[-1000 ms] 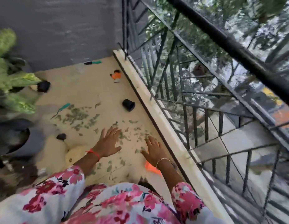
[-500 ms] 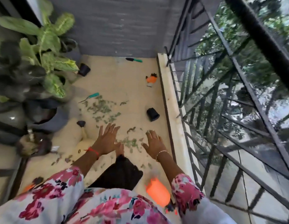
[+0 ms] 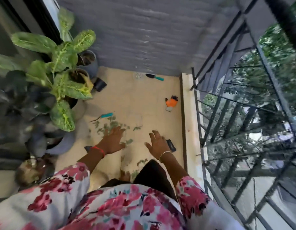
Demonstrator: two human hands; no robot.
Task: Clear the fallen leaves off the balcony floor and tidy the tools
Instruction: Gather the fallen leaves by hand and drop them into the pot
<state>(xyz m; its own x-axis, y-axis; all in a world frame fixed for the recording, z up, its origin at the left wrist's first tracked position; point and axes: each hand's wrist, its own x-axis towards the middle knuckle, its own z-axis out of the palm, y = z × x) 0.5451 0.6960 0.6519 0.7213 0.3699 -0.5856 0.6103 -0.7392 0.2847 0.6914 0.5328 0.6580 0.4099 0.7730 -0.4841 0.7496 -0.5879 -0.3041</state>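
Observation:
Small green fallen leaves (image 3: pixel 109 126) lie scattered on the beige balcony floor (image 3: pixel 135 100). My left hand (image 3: pixel 113 140) is spread flat over the leaves, fingers apart, holding nothing. My right hand (image 3: pixel 158 143) hovers open beside it, next to a small black pot (image 3: pixel 171 145) on its side. A teal-handled pruner (image 3: pixel 102 116) lies left of the leaves. A teal-handled trowel (image 3: pixel 154 77) rests by the far wall. An orange glove (image 3: pixel 171 102) lies near the kerb.
Potted plants with large green leaves (image 3: pixel 61 67) crowd the left side, with grey pots (image 3: pixel 61 145) below them. Another black pot (image 3: pixel 100 85) sits by the plants. A raised kerb (image 3: pixel 187 113) and black metal railing (image 3: pixel 226 113) bound the right.
The view has swung left and tilted down, showing more of the plants. Both hands have reached further forward over the leaves; the right hand now sits by the small black pot.

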